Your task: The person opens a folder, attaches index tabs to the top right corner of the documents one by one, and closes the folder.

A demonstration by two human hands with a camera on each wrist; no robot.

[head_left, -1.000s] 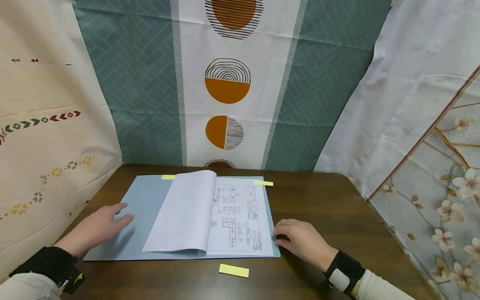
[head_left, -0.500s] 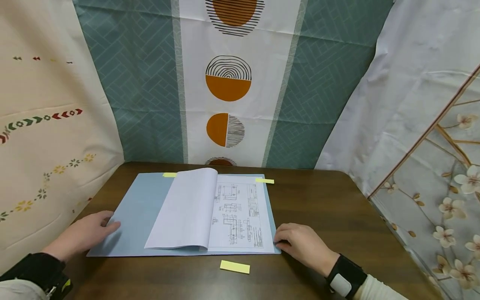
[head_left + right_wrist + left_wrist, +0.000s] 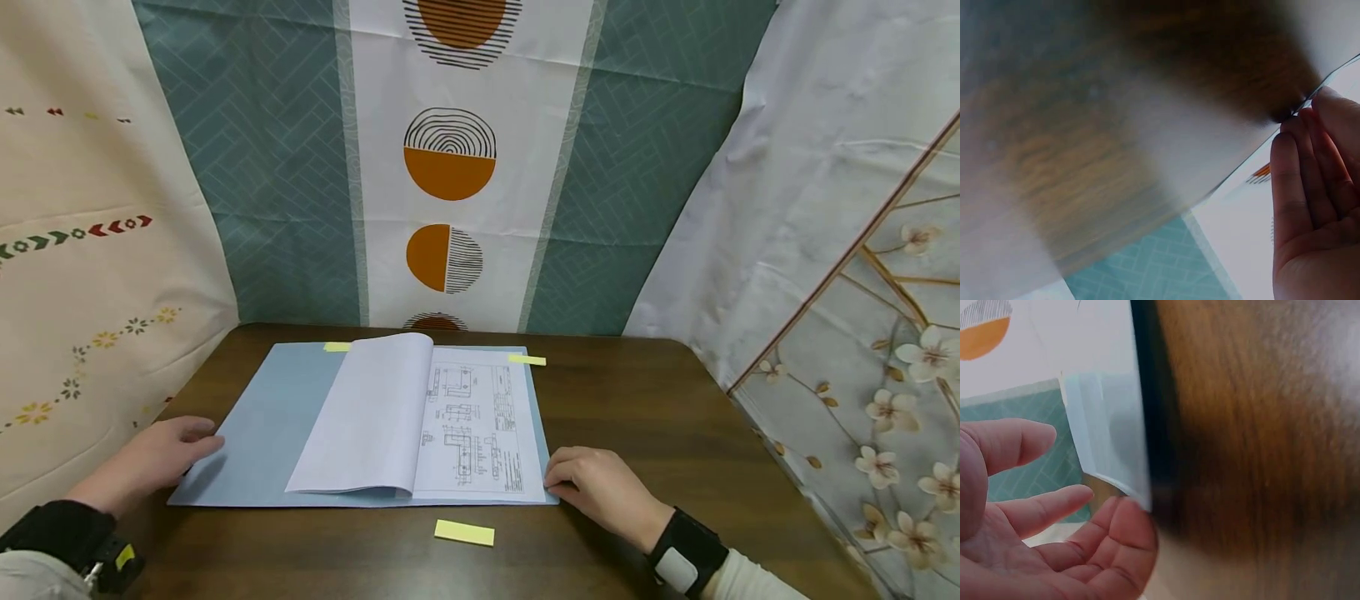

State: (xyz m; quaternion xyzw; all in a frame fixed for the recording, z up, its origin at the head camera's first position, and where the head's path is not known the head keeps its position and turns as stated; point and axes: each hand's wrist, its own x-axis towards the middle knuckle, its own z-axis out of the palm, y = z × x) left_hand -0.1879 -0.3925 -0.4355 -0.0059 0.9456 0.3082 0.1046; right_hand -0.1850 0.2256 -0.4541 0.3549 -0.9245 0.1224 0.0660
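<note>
A light blue folder (image 3: pixel 283 417) lies spread flat on the table. Inside it, a white sheet (image 3: pixel 367 421) is turned over to the left, curling at the spine, beside a page of technical drawings (image 3: pixel 480 433). My left hand (image 3: pixel 153 462) is at the folder's lower left edge, thumb apart from the fingers; in the left wrist view its curled fingertips (image 3: pixel 1132 515) touch or nearly touch the corner. My right hand (image 3: pixel 603 487) rests at the lower right edge. In the right wrist view its fingertips (image 3: pixel 1285 147) and thumb line up along that edge, without a clear pinch.
Yellow paper strips stick out at the folder's top left (image 3: pixel 337 347) and top right (image 3: pixel 527 360). Another yellow strip (image 3: pixel 464 532) lies on the brown table (image 3: pixel 622 392) in front of it. Patterned cloths (image 3: pixel 292 167) hang behind and at both sides.
My left hand has moved left, from over the blue cover to its outer edge. My right hand has stayed at the right edge, and the papers lie as before.
</note>
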